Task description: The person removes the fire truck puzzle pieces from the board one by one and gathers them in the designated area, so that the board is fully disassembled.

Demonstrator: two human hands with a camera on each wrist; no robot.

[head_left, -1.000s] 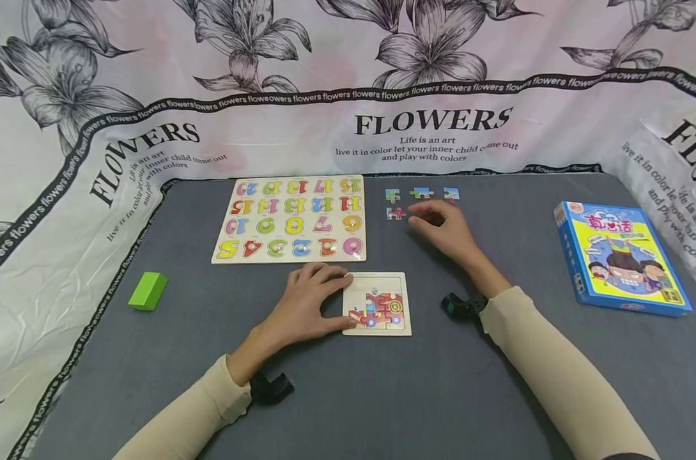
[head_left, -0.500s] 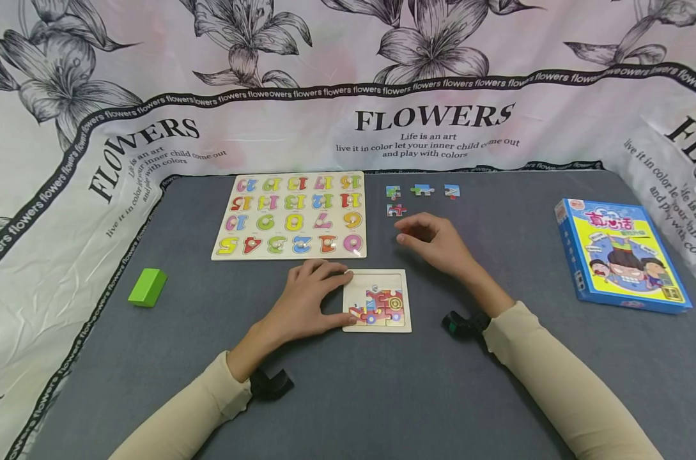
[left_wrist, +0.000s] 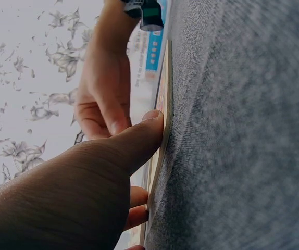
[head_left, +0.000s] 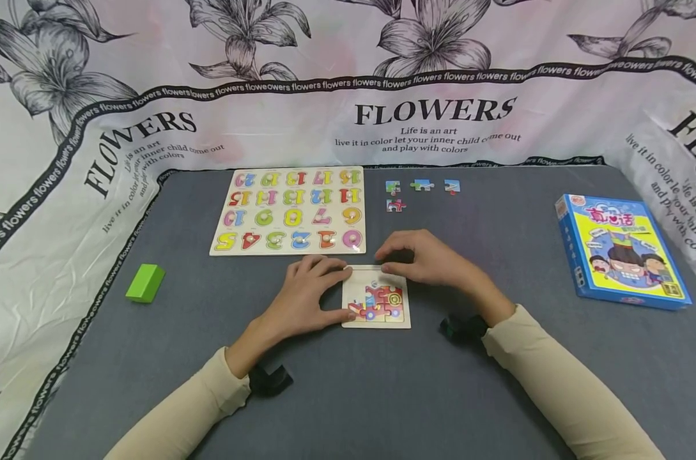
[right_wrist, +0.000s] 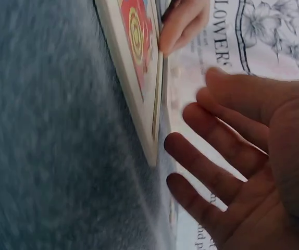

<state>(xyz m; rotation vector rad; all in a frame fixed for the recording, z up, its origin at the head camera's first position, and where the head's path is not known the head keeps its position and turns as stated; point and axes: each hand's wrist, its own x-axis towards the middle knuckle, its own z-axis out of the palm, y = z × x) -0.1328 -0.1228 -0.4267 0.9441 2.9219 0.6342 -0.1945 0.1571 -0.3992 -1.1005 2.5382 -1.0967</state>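
Note:
A small wooden jigsaw board (head_left: pixel 350 294) lies flat near the middle of the table. Joined pieces in it make part of a red truck picture (head_left: pixel 384 303). My left hand (head_left: pixel 309 295) holds the board by its left side, thumb on the lower left rim and forefinger at the upper left corner. My right hand (head_left: pixel 425 259) hovers at the board's upper right corner with fingers loosely bent. In the right wrist view its fingers (right_wrist: pixel 212 156) are spread, and no piece shows between them. Several loose jigsaw pieces (head_left: pixel 422 185) lie beyond the right hand.
Behind the left hand lies a wooden number board (head_left: pixel 281 223) with colourful digits. A green block (head_left: pixel 145 283) sits at the far left. On the right is a blue and yellow box (head_left: pixel 624 252). A flower-printed cloth (head_left: pixel 290 121) borders the grey table at the back.
My right hand has come back from beside the loose pieces towards me and to the left, reaching the board's upper right corner. The left hand stays on the board's left side.

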